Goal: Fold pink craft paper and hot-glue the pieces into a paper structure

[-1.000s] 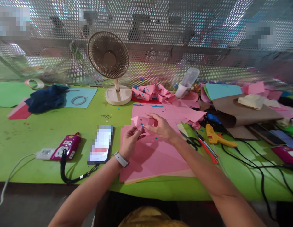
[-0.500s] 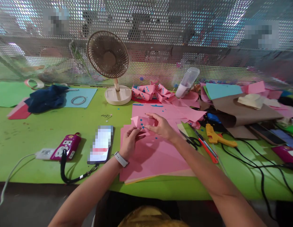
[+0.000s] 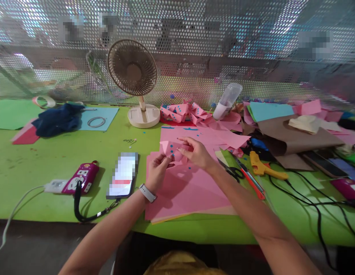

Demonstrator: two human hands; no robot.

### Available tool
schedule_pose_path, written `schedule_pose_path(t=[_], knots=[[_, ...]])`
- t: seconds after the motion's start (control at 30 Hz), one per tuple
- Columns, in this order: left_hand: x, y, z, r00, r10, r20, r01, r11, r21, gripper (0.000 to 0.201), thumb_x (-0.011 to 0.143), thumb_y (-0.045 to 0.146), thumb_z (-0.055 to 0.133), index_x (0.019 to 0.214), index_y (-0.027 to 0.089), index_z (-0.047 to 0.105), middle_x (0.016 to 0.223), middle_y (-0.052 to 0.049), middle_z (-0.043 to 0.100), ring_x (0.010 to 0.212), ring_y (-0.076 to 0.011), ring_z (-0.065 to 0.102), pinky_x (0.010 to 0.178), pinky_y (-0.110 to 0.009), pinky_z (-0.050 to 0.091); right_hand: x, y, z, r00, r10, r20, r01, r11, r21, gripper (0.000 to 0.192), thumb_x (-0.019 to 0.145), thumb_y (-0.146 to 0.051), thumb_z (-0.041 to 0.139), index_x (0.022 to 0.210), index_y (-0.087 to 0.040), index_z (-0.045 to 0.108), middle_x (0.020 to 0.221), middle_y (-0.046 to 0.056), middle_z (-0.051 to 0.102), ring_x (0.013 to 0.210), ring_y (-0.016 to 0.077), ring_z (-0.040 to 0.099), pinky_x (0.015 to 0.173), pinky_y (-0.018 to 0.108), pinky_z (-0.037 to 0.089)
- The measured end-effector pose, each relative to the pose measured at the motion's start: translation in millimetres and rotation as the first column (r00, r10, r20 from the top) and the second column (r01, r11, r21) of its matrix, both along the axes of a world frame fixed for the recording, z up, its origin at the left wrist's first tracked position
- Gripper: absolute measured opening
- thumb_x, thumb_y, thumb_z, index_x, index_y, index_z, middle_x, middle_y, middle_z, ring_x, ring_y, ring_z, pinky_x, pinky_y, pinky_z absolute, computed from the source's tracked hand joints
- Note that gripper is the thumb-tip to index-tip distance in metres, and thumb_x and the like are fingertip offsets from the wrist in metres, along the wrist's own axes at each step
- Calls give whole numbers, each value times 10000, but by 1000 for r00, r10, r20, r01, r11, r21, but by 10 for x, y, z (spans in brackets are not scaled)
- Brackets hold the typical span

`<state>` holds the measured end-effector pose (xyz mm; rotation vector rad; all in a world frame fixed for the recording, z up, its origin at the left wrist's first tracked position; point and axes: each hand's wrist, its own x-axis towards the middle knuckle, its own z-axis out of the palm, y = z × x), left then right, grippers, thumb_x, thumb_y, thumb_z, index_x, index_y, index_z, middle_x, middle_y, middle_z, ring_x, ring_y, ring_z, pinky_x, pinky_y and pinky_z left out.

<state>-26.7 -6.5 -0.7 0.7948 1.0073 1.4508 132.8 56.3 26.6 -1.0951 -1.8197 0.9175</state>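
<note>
A small folded pink paper piece (image 3: 167,147) with a row of blue diamond dots is held up over a stack of pink paper sheets (image 3: 189,194). My left hand (image 3: 158,170) pinches its lower left edge between thumb and fingers. My right hand (image 3: 197,153) has its thumb and fingers around the right end of the same piece, partly covering it. Loose blue dots lie on the pink sheets close by. Behind the hands sits a pile of similar dotted pink folded pieces (image 3: 177,111).
Scissors (image 3: 235,172), a red utility knife (image 3: 253,182) and a yellow glue gun (image 3: 266,168) with black cords lie to the right. A phone (image 3: 123,175) and a purple power strip (image 3: 84,177) are left. A fan (image 3: 143,116) and tilted bottle (image 3: 226,102) stand behind.
My right thumb has shifted slightly right along the folded pink paper piece, uncovering more of the blue dots. My left hand keeps its pinch. The view has shifted slightly.
</note>
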Motion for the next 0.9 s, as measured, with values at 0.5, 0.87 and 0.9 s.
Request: schedule_pose_path(t=[0.5, 0.87, 0.9], knots=[[-47, 50, 51, 995, 43, -88, -30, 988, 150, 260, 692, 380, 811, 737, 163, 676, 623, 21, 609, 575, -85, 514, 596, -213, 413, -100, -145, 88, 996, 38, -79, -42, 998, -49, 444, 797, -292, 612, 1217, -150, 600, 804, 2, 603, 769, 143, 583, 762, 294, 490], [-15, 64, 26, 991, 66, 114, -64, 998, -19, 376, 656, 517, 798, 666, 174, 643, 614, 54, 512, 541, -61, 493, 562, -195, 455, -108, -135, 81, 986, 62, -153, -78, 992, -101, 478, 771, -338, 646, 1202, -137, 597, 780, 0, 607, 720, 139, 576, 694, 283, 486], [-18, 70, 19, 994, 60, 95, -60, 998, -10, 372, 652, 496, 809, 640, 169, 632, 605, 51, 514, 544, -61, 483, 550, -188, 435, -122, -149, 75, 986, 66, -151, -82, 991, -101, 475, 774, -335, 642, 1203, -137, 596, 780, -1, 609, 721, 138, 577, 700, 284, 486]])
